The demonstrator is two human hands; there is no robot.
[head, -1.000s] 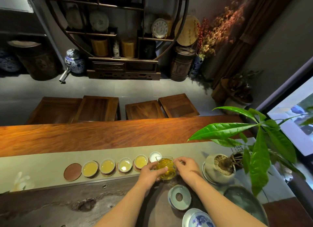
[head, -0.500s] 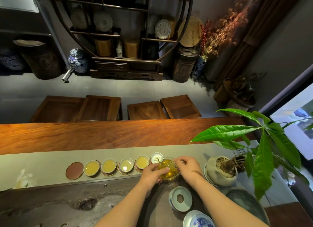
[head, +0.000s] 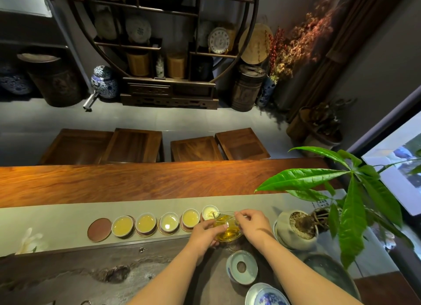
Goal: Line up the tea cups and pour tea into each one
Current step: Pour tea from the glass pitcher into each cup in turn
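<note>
Both hands hold a glass pitcher (head: 227,228) of amber tea over the near edge of a grey runner (head: 57,218). The left hand (head: 205,233) cups its side and base, fingers curled; the right hand (head: 252,223) pinches the rim and handle. The pitcher tilts left, spout over the rightmost cup (head: 209,211), which is pale inside. Four cups (head: 157,222) to its left, in a row on coasters, hold yellow tea; a bare coaster (head: 99,229) ends the row. A potted plant (head: 296,229) stands right of the hands. Dark writing on the runner's far right end is too small to read
</note>
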